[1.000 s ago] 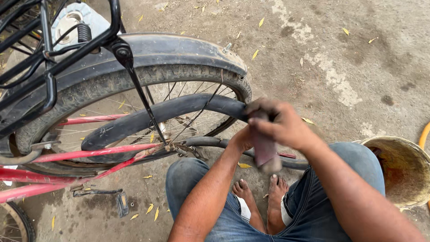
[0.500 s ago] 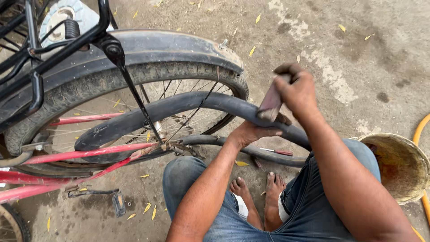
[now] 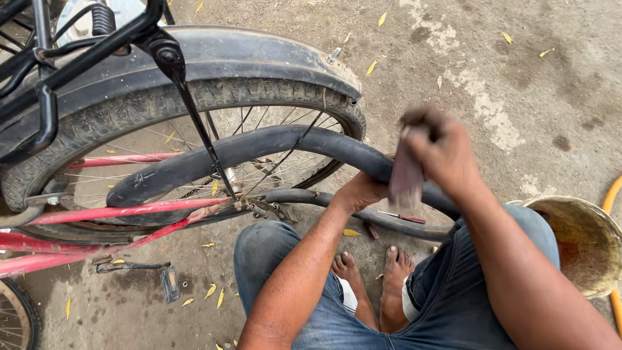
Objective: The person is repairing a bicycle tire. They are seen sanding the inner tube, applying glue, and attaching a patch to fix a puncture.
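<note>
Left hand (image 3: 359,192) closed around black inner tube (image 3: 259,149), right hand (image 3: 440,152) gripping blurred reddish-grey block (image 3: 406,176) against tube, beside bicycle wheel (image 3: 194,104)

1. A rough, dusty concrete floor (image 3: 518,97) is lying in flat daylight.
2. Small yellow leaves (image 3: 370,67) are lying scattered across it.
3. A stained bucket (image 3: 580,243) is standing at the right, with a yellow hose (image 3: 610,198) curving beside it.

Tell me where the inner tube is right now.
In the head view, the black inner tube arcs across the middle in front of the bicycle wheel, its right end under the left hand and right hand.
</note>
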The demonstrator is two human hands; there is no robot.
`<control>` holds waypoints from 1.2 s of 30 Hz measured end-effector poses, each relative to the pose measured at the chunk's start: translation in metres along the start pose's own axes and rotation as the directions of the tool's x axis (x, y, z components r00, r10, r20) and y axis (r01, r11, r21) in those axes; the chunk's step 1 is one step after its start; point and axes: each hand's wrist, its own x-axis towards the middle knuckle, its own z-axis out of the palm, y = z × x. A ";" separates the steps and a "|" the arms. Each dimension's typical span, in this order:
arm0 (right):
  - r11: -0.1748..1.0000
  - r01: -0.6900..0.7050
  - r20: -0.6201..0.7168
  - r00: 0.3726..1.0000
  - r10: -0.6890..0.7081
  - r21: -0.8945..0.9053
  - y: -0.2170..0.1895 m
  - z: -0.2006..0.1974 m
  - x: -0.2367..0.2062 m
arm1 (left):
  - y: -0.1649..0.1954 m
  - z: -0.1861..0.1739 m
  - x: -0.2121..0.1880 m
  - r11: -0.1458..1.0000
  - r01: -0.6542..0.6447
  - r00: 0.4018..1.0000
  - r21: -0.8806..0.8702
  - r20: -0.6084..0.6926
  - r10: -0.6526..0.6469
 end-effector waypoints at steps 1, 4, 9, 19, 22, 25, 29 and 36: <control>0.984 0.175 0.131 0.975 -0.180 0.046 -0.001 0.002 -0.006 | 0.001 0.000 0.002 0.994 -0.093 0.995 0.061 0.028 0.091; 0.995 0.101 0.091 0.991 -0.099 -0.022 0.002 0.009 -0.003 | 0.001 -0.003 0.002 0.983 -0.051 0.999 0.175 0.022 0.048; 0.993 -0.070 -0.192 0.978 0.086 0.091 0.008 0.003 0.011 | -0.001 0.002 0.001 0.999 0.000 0.998 -0.034 0.068 0.002; 0.997 -0.049 -0.312 0.948 0.066 0.062 0.009 0.004 0.012 | -0.023 -0.004 0.006 1.000 -0.014 0.994 -0.014 0.104 0.016; 0.997 0.077 -0.039 0.996 -0.079 -0.032 0.007 0.001 -0.001 | -0.040 -0.004 0.014 0.939 -0.140 0.990 0.315 0.064 0.126; 0.924 0.381 0.182 0.908 -0.377 0.016 0.004 0.006 -0.010 | -0.046 -0.003 0.014 0.919 -0.184 0.983 0.349 0.060 0.174; 0.996 -0.078 -0.207 0.976 0.069 -0.037 0.005 -0.001 0.010 | -0.033 0.000 0.005 0.987 -0.029 0.995 -0.156 0.087 0.043; 0.980 0.183 0.121 0.978 -0.173 -0.075 0.002 0.001 -0.004 | -0.006 0.002 0.008 1.000 -0.001 1.000 0.019 0.023 0.001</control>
